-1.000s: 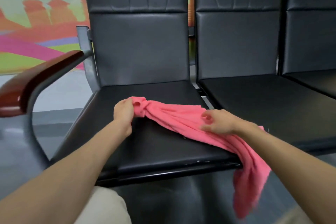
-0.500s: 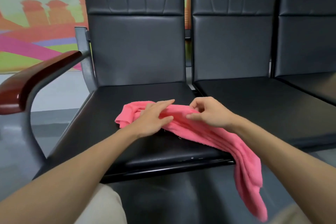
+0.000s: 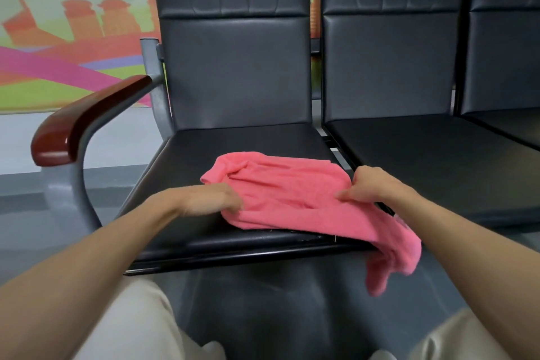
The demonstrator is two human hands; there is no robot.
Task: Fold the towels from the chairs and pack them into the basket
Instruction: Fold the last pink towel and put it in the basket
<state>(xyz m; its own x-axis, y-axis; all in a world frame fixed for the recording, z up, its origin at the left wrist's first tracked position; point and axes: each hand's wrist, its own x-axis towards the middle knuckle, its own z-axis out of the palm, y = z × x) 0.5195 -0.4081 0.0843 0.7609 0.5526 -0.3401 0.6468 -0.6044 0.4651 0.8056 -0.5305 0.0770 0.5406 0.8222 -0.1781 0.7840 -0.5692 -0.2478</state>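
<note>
The towel point(image 3: 286, 193) lies crumpled on the seat point(image 3: 222, 143) of the left chair. Its right end spills over the seat's front corner and hangs toward the floor. Half a second ago it was a narrow, rope-like strip; now it is opened out much wider across the seat. The hands met near its middle then and have since moved apart to opposite sides. The left hand point(image 3: 210, 199), which lay on top with fingers straight, now has its fingers curled down onto the towel's near left edge, pinching it. The right hand point(image 3: 371, 184) grips the right side, with cloth caught between thumb and bent fingers. The hanging end is shorter than before. The armrest point(image 3: 87, 114) stands at the left.
</note>
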